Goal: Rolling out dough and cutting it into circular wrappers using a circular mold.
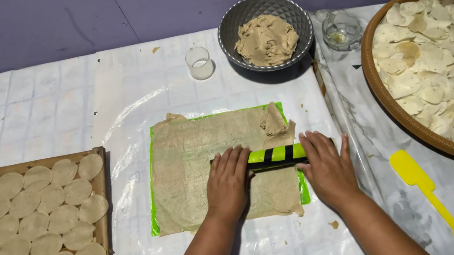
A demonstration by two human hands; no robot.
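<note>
Beige dough sheet [210, 173] largely flattened; left hand [228, 184] and right hand [328, 169], palms open, press a green-black roller [276, 155]; right edge apparently thicker. Cut discs [24, 235] fill tray [100, 167].

A thin sheet of beige dough [209, 170] is lying flat on a bright green mat [153, 189], covering nearly all of it so that only the mat's edges are showing. The sheet's outline is ragged, and a thicker folded lump is sitting at its upper right corner. A cylindrical roller [275, 156], striped lime green and black, is resting horizontally across the right half of the sheet. The left hand [228, 182] is pressing palm-down on the roller's left end; the right hand [327, 167] is pressing palm-down on its right end.
</note>
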